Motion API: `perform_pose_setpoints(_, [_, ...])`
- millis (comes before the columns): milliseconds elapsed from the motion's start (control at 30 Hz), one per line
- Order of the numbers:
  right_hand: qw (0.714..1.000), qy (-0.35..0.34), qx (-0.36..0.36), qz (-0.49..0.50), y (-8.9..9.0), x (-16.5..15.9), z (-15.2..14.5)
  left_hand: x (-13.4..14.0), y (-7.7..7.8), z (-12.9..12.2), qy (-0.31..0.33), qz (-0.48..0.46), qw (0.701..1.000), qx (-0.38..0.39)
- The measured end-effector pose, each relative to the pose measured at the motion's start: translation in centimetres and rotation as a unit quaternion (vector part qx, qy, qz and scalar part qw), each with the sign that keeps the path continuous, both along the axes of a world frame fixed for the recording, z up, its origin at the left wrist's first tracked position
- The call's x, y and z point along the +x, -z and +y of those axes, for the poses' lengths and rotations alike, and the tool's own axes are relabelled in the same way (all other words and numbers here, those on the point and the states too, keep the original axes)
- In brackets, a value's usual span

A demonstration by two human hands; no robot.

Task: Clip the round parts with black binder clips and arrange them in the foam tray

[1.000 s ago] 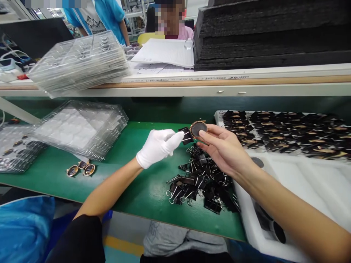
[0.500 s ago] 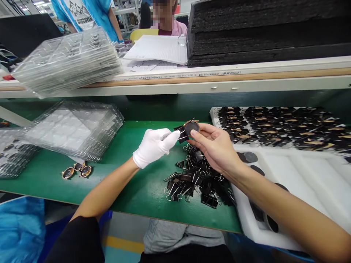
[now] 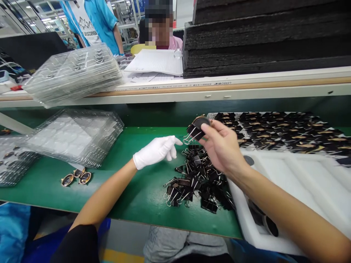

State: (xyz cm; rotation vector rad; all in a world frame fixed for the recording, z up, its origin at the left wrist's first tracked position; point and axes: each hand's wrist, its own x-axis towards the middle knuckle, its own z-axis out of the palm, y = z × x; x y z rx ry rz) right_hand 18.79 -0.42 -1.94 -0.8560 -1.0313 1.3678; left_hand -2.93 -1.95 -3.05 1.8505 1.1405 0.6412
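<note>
Right hand (image 3: 222, 147): pinches disc (image 3: 202, 122) above clip pile (image 3: 195, 160).
Left hand (image 3: 155, 150): gloved, empty, near clip (image 3: 194, 132).
Clip: grips disc edge; clipping seems done.
Next move: probably calls for steady pinch.

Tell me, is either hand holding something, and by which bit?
The right hand holds a disc near its edge, thumb on the dark face, beside the clip on it. The left hand holds nothing.
</note>
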Motion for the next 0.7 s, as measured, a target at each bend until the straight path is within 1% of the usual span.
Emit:
perform_pose_setpoints(67, [1.000, 0.016, 0.018, -0.011, -0.9, 0.9, 0.6, -0.8, -0.4, 0.3, 0.029, 0.094, 0.995, 0.017])
perform_pose_setpoints(133, [0.998, 0.029, 0.037, -0.047, -1.5, 1.6, 1.1, -1.4, -0.8, 0.2, 0.074, 0.180, 0.980, 0.037])
perform_pose_setpoints(233, [0.994, 0.045, 0.054, -0.085, -1.8, 2.2, 1.6, -1.5, -1.2, -0.5, 0.153, 0.247, 0.957, 0.022])
perform_pose_setpoints(300, [0.993, 0.040, 0.054, -0.094, -1.6, 2.2, 1.7, -1.0, -1.2, -1.4, 0.176, 0.285, 0.942, 0.012])
perform_pose_setpoints(367, [0.993, 0.031, 0.051, -0.101, -1.4, 2.1, 1.7, -0.2, -1.2, -2.3, 0.190, 0.322, 0.927, 0.023])
perform_pose_setpoints(433, [0.993, 0.020, 0.046, -0.110, -1.1, 2.1, 1.7, 0.6, -1.1, -3.3, 0.215, 0.359, 0.906, 0.064])
perform_pose_setpoints(533, [0.993, 0.005, 0.034, -0.116, -0.9, 2.0, 1.8, 1.7, -0.9, -5.0, 0.247, 0.426, 0.856, 0.155])
perform_pose_setpoints(633, [0.994, -0.004, 0.020, -0.110, -0.8, 2.0, 1.8, 2.5, -0.3, -6.3, 0.235, 0.480, 0.814, 0.227])
perform_pose_setpoints(700, [0.993, -0.010, 0.020, -0.114, -0.8, 2.0, 1.8, 2.7, 0.2, -6.4, 0.232, 0.486, 0.802, 0.259])
